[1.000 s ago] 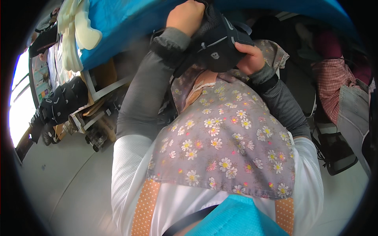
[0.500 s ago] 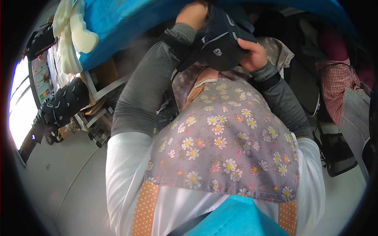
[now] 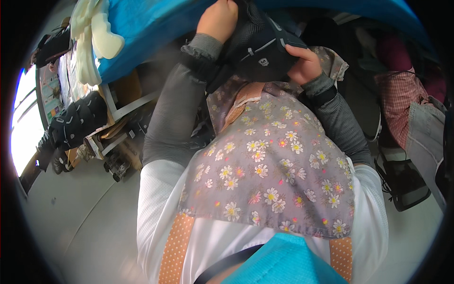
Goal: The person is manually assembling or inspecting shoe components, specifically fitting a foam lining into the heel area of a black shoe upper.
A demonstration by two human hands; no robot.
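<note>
Both my hands hold a black shoe upper (image 3: 262,64) with grey trim lines and a small shield emblem. It is held above my lap, close to the blue-covered surface's edge. My left hand (image 3: 218,21) is closed at its far left part, where mesh fabric shows; the fingertips are hidden. My right hand (image 3: 303,64) grips the right edge, thumb lying on top and the other fingers partly underneath. Below the upper, a grey flowered apron (image 3: 265,156) covers my lap.
A blue-covered surface (image 3: 142,28) runs along the far side, with cream foam pieces (image 3: 106,35) at its left. Several dark uppers (image 3: 78,120) are stacked at the left by a metal frame (image 3: 127,109). Another person's checked sleeve (image 3: 397,99) is at the right.
My left hand has moved left and slightly toward me, drawing the left part of the upper with it. The right hand keeps its grip, nearly still.
</note>
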